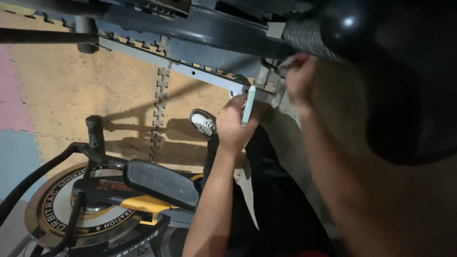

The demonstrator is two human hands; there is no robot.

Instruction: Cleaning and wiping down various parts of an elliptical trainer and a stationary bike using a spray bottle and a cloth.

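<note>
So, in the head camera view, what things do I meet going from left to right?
Pink floor mat → round flywheel disc → black pedal → white shoe → left hand on a pale flat tool → right hand.

A round black-and-gold label (62,209) rings the flywheel at lower left.
</note>
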